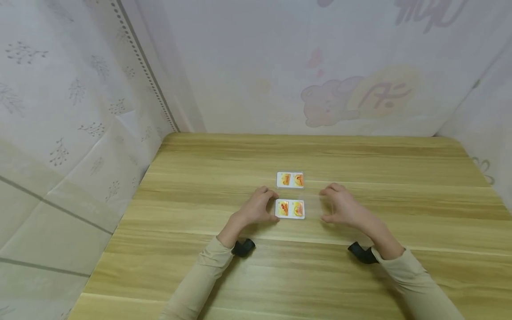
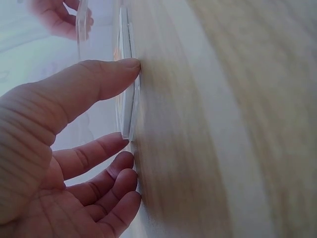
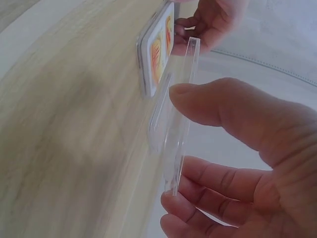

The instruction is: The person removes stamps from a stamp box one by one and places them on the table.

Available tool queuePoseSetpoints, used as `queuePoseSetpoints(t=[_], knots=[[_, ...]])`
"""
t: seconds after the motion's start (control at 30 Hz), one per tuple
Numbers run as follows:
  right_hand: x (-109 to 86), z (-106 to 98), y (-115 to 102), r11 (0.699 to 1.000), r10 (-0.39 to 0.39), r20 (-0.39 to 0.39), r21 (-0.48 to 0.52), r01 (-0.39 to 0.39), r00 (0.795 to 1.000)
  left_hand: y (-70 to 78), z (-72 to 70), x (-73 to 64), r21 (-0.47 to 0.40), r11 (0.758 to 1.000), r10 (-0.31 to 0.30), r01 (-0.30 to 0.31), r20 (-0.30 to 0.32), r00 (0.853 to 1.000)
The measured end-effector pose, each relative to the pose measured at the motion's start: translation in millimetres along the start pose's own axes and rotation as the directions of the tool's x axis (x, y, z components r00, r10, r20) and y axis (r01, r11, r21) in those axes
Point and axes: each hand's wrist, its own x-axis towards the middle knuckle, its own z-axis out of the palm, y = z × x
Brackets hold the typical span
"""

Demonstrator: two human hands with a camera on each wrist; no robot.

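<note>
A flat clear case (image 1: pixel 290 209) lies on the table with two orange-and-yellow picture panels on white. My left hand (image 1: pixel 257 208) grips it at its left end, thumb at the near corner and index finger at the far corner; the left wrist view shows the case's thin edge (image 2: pixel 128 101) between them. Right of the case, my right hand (image 1: pixel 343 207) holds a thin transparent plastic cover (image 3: pixel 184 124) between thumb and fingers, tilted and off the table. The cover barely shows in the head view. A similar case (image 1: pixel 290 179) lies just beyond the first.
The wooden table (image 1: pixel 200 160) reaches back to a pale printed curtain (image 1: pixel 248 66), with more patterned cloth (image 1: pixel 80 111) along the left. Black wrist straps (image 1: pixel 244 248) with camera mounts sit at both wrists, low over the tabletop.
</note>
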Motion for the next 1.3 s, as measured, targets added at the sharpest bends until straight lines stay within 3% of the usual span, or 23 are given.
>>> queuePoseSetpoints(t=[0.3,0.83,1.3], knots=[[-10.7,-5,8,0.999,0.032,0.005,0.005,-0.032,0.999,0.5,-1.0,-1.2,0.007,1.000,-0.009,0.009,0.000,1.000],[-27.1,-16,24,0.999,-0.035,-0.055,-0.009,0.035,0.998,0.1,0.0,-1.9,0.001,1.000,-0.020,0.020,0.007,1.000],[-45.0,-26,35,1.000,0.014,-0.076,-0.021,-0.015,0.997,0.9,-0.3,0.0,0.008,1.000,-0.014,0.014,0.012,1.000]])
